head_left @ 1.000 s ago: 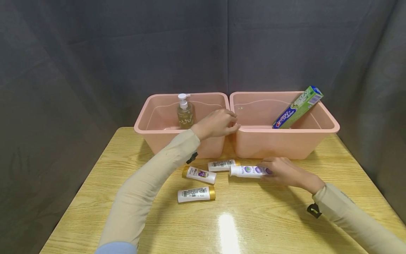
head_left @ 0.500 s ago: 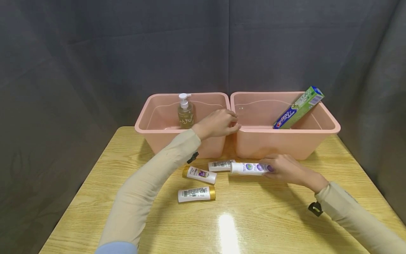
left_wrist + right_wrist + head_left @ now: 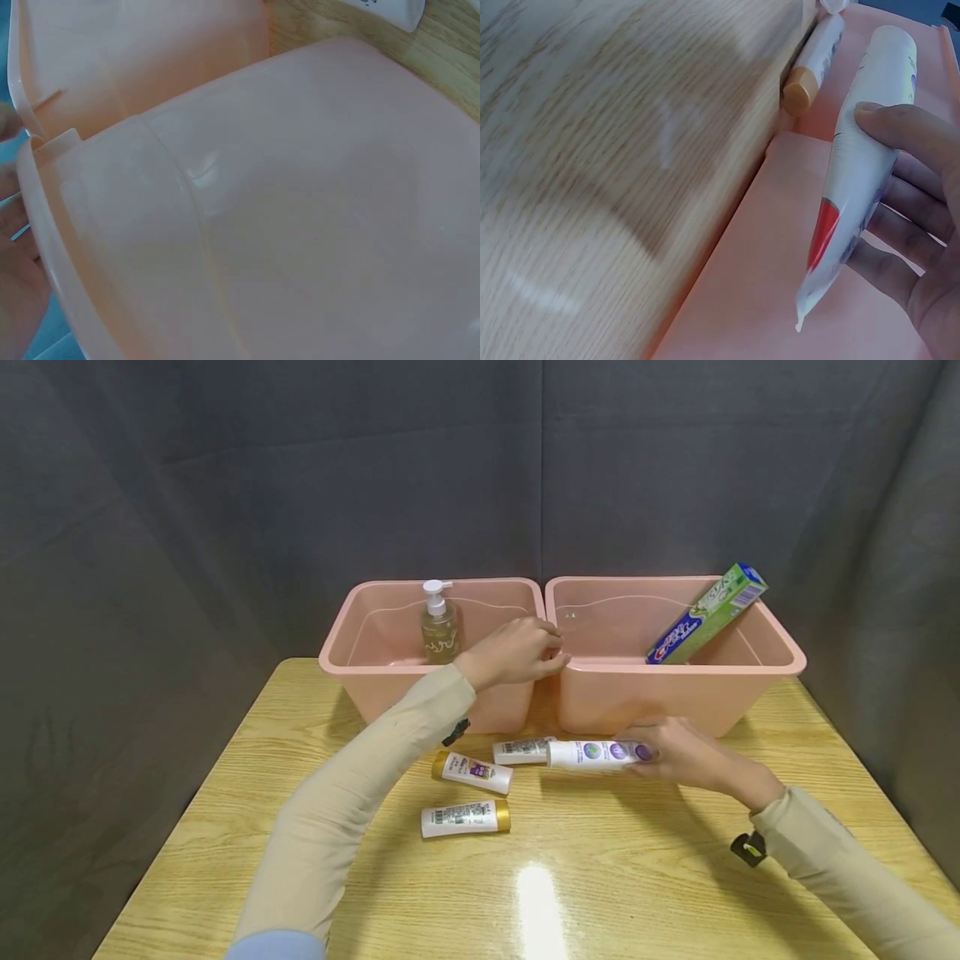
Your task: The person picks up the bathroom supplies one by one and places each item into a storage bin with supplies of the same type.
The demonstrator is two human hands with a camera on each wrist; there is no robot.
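Observation:
My right hand (image 3: 678, 756) holds a white toothpaste tube (image 3: 592, 754) with purple and green round marks, just above the table in front of the right bin. In the right wrist view, my thumb lies on one side of the tube (image 3: 874, 112) and my fingers on the other; its flat, crimped end with a red patch points down. My left hand (image 3: 517, 652) rests, fingers loosely bent, at the rims where the left pink bin (image 3: 420, 681) and right pink bin (image 3: 660, 693) meet. In the left wrist view, part of that hand (image 3: 19, 277) shows beside the rim.
A pump bottle (image 3: 440, 631) stands in the left bin. A green toothpaste box (image 3: 705, 614) leans in the right bin, its end above the rim. Three white bottles with gold caps lie on the table: one (image 3: 465, 818) nearest, one (image 3: 474, 772) behind it, another (image 3: 521, 750) beside the tube.
My right hand has raised the tube slightly from the table and moved it a little back and to the right. My left hand has stayed in place.

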